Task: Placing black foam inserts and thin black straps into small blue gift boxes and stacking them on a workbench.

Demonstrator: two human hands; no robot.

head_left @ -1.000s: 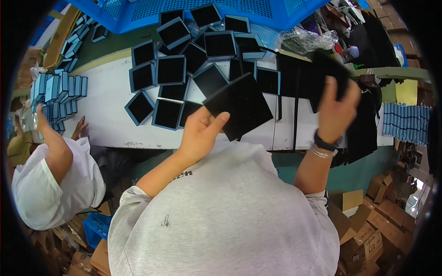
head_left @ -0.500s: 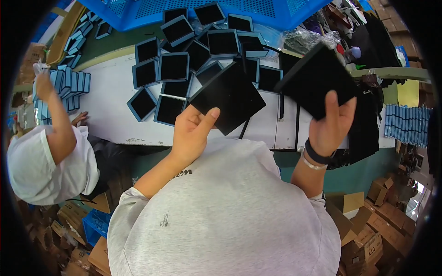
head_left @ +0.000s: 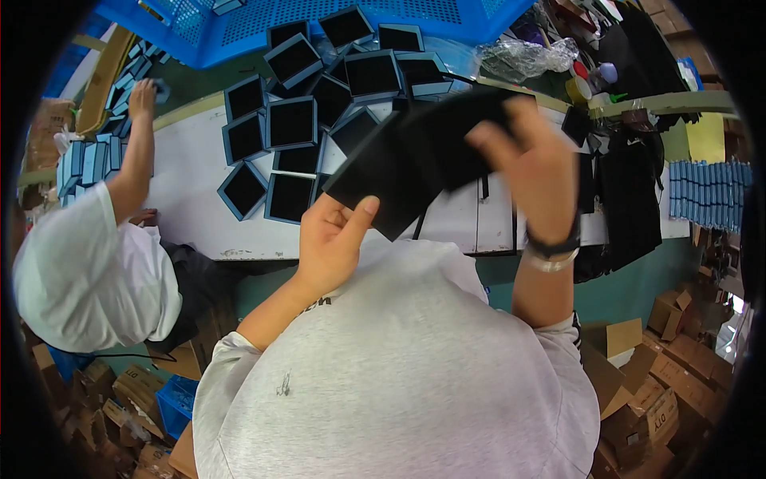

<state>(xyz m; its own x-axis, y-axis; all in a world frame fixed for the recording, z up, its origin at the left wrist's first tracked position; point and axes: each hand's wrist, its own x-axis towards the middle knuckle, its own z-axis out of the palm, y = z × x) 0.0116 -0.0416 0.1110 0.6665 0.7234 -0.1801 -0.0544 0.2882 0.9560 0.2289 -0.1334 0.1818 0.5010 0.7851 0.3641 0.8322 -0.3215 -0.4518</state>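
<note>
Pinched between the thumb and fingers of my left hand [head_left: 329, 239] is a flat black square panel [head_left: 387, 188], tilted over the front of the table. My right hand [head_left: 538, 172], blurred by motion and wearing a dark wristband, has its thumb and fingers on a second black square panel [head_left: 463, 140]. The two dark panels overlap in the view, and whether they touch I cannot tell. Just beyond them lies a heap of shallow blue-edged square boxes with black faces [head_left: 291, 122].
A blue perforated crate [head_left: 263, 28] stands behind the heap on the white table [head_left: 191, 184]. To the left, a co-worker's hand [head_left: 144, 97] is among small blue boxes. Black sheets [head_left: 626, 199] hang at the right edge, near stacked blue pieces [head_left: 708, 195]. Cardboard boxes [head_left: 666, 411] crowd the floor.
My right hand has swung its panel leftward until it overlaps the left one. My left hand has barely moved. The co-worker's arm has shifted to the right.
</note>
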